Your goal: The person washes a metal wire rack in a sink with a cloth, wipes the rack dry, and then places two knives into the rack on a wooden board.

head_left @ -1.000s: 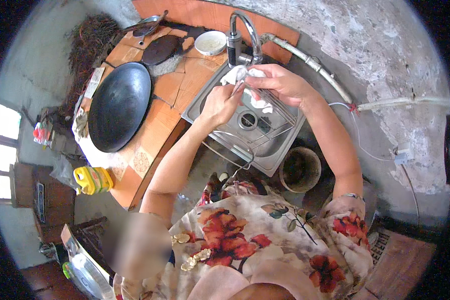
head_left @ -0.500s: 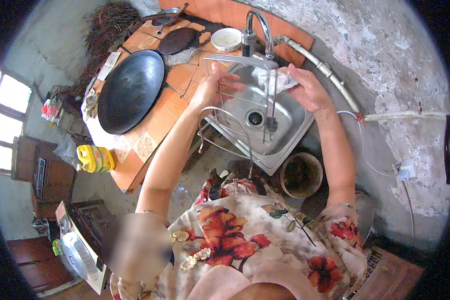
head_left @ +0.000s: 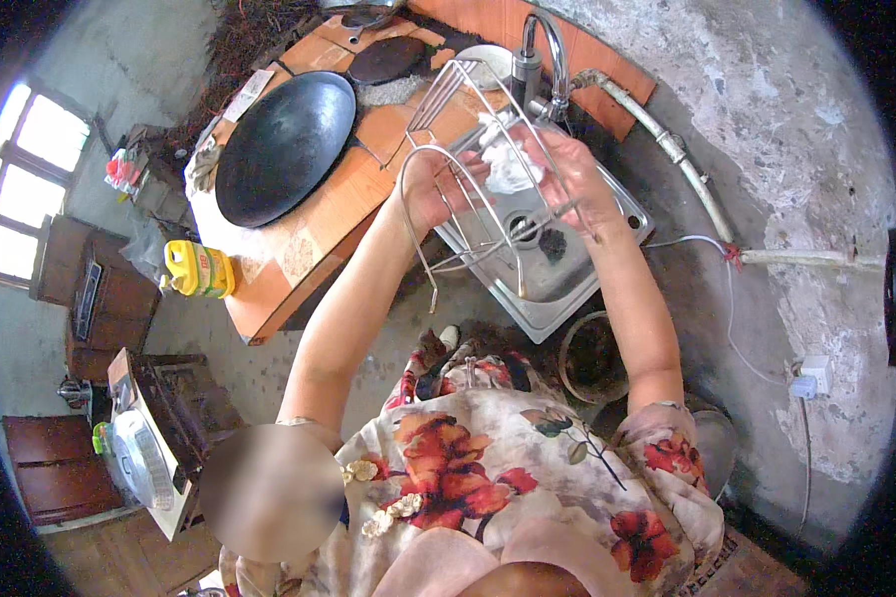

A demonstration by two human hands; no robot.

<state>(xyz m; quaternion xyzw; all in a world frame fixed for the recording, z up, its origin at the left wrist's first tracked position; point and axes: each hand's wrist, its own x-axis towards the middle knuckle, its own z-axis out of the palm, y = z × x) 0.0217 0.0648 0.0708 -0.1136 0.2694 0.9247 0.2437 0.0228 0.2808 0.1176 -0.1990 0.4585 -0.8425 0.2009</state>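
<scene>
A silver metal wire rack (head_left: 446, 97) with bent rods and curved legs is held up over the steel sink (head_left: 563, 277). My left hand (head_left: 434, 187) grips its left side, the fingers partly behind the rods. In my right hand (head_left: 579, 181) is a crumpled white cloth (head_left: 508, 164), bunched against the rack's rods between the two hands. Some right fingertips are hidden by the cloth and wires. Behind the hands stands a chrome faucet (head_left: 560, 65); no water shows coming from it.
Left of the sink, the tiled counter (head_left: 299, 254) bears a large black wok (head_left: 287, 149), a white bowl (head_left: 486, 66) and a yellow jug (head_left: 199, 269). A bucket (head_left: 592, 358) stands below the sink's right side. A pale pipe (head_left: 667, 147) runs along the wall.
The rack has been turned and tilted, its legs now pointing toward me. My right hand with the cloth has moved left and closer to my left hand. The view has shifted a little.
</scene>
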